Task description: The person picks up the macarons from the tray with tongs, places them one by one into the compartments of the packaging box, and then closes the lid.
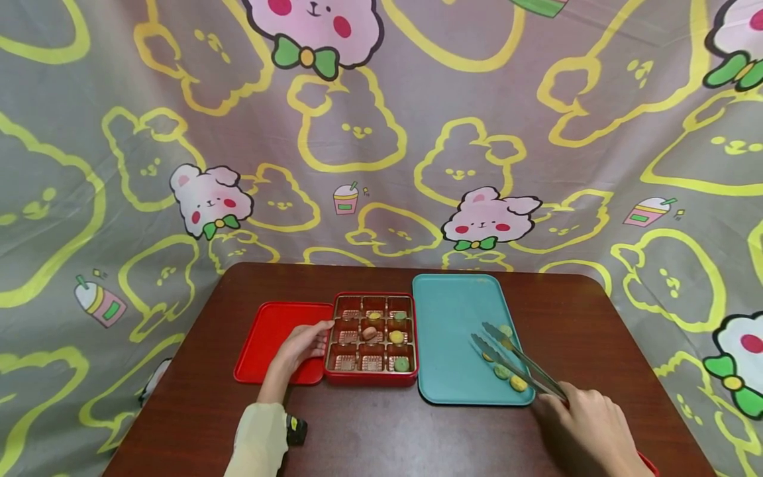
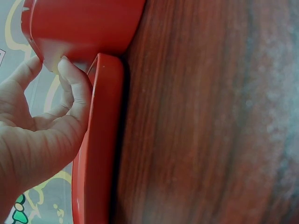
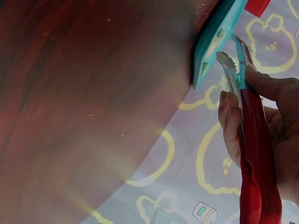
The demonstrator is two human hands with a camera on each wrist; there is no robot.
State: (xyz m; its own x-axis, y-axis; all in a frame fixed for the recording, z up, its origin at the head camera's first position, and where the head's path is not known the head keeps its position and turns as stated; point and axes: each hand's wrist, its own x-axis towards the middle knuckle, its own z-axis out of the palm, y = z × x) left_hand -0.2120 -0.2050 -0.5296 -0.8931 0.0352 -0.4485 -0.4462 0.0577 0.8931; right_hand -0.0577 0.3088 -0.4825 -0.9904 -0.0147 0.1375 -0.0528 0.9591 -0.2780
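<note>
Grey cartoon-printed cloth (image 1: 387,189) is hung behind a brown wood-grain table (image 1: 369,430). A teal rectangular tray (image 1: 450,331) is set right of a red square 9-compartment box (image 1: 371,379), which is pinched by the left hand (image 1: 303,348). By the right hand (image 1: 596,417), metal tongs (image 1: 490,350) are gripped over round green and yellow macarons (image 1: 502,371); red handles (image 3: 257,154) are revealed mainly by the right wrist view.

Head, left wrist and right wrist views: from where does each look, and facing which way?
Head: on the head, facing forward and down at the table; left hand and right hand show.
Left wrist: on that wrist, facing the red box; left hand shows.
Right wrist: on that wrist, facing the tongs; right hand shows.
Head and right wrist share the tongs.
</note>
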